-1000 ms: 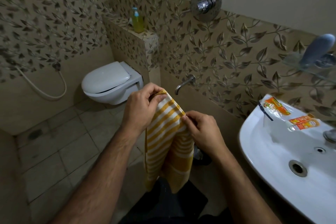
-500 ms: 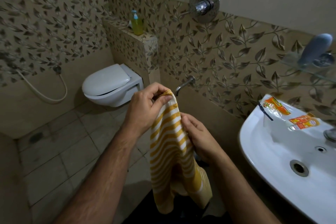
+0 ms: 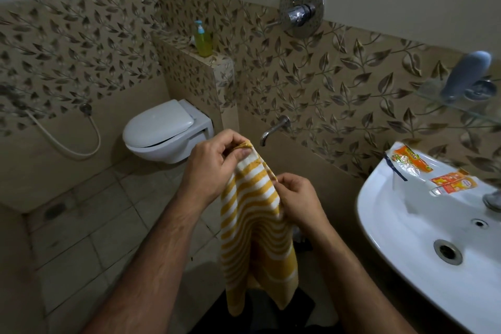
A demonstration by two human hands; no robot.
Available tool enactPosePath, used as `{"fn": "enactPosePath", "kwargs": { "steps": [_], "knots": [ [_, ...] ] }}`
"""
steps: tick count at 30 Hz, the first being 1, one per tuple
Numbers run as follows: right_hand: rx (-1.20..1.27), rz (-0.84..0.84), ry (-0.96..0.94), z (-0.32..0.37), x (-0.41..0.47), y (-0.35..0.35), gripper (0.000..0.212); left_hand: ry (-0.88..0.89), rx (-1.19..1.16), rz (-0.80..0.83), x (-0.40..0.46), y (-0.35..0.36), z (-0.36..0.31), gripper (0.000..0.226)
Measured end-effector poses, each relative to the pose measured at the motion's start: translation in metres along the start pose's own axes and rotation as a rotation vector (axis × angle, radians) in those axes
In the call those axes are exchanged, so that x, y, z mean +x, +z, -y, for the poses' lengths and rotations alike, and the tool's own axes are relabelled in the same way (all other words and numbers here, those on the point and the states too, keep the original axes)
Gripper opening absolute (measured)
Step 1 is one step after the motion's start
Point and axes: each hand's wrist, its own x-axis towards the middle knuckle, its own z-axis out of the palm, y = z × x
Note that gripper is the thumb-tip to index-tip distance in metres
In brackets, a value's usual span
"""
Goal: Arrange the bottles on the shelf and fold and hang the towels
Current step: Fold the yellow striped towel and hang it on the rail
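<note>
Sink [image 3: 393,266] runs off the right and bottom edges, and its tap [image 3: 492,199] is chopped by the right edge. Print on the 2 sachets [image 3: 409,161] at the sink's back rim is too small to read. Grey bottle [image 3: 467,73] on the glass shelf [image 3: 461,106] is blurry. Striped towel [image 3: 254,225] hides the right hand's [image 3: 298,202] fingertips.

Dim, soft shadows, wide-angle bending at edges

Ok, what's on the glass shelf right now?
On the glass shelf a grey-blue bottle lies tilted beside a round metal fitting. The frame edge cuts off the shelf's right end.
</note>
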Motion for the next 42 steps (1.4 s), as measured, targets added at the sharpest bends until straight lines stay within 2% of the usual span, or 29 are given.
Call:
{"fn": "enactPosePath", "kwargs": {
  "steps": [2,4,7,10,12,14,17,20,22,28,32,34,38,42],
  "knots": [
    [0.254,0.110,0.052,0.002,-0.003,0.000,0.023,-0.012,0.060,-0.061,0.002,-0.001,0.003,0.004],
    [0.382,0.219,0.036,0.002,-0.005,-0.003,0.023,-0.041,0.112,-0.123,0.005,-0.003,0.006,0.002],
    [0.319,0.356,-0.074,0.005,-0.008,-0.009,0.029,-0.081,0.146,-0.166,0.008,-0.004,0.006,0.004],
    [-0.060,0.298,-0.160,0.007,-0.006,-0.009,0.048,-0.102,0.140,-0.165,0.009,-0.002,0.005,0.004],
    [-0.226,0.241,-0.198,0.006,-0.004,-0.009,0.056,-0.120,0.123,-0.161,0.010,-0.001,0.007,0.003],
    [-0.246,0.203,-0.185,0.007,-0.003,-0.010,0.043,-0.155,0.089,-0.153,0.011,0.000,0.012,0.002],
    [-0.110,0.171,-0.109,0.008,0.001,-0.013,0.018,-0.194,-0.069,-0.099,0.010,0.001,0.018,0.009],
    [0.144,0.129,0.007,0.007,0.002,-0.016,0.021,-0.201,-0.219,-0.060,0.008,0.001,0.021,0.018],
    [0.199,0.101,0.023,0.007,0.001,-0.016,0.027,-0.215,-0.256,-0.071,0.007,0.002,0.024,0.020],
    [0.109,0.118,0.032,-0.001,0.001,-0.015,0.017,-0.299,-0.246,-0.135,0.005,0.012,0.044,0.012],
    [-0.136,-0.041,0.003,-0.011,0.006,-0.010,0.015,-0.416,-0.198,-0.125,-0.009,0.029,0.068,0.003],
    [-0.201,-0.083,0.000,-0.014,0.006,-0.008,0.015,-0.485,-0.204,-0.173,-0.021,0.040,0.078,0.008],
    [-0.270,-0.037,0.025,-0.019,-0.003,-0.005,0.018,-0.530,-0.196,-0.245,-0.042,0.051,0.084,0.011],
    [-0.490,0.069,-0.020,-0.028,-0.007,0.005,0.023,-0.433,-0.186,-0.369,-0.050,0.046,0.071,0.008]
  ]
}}
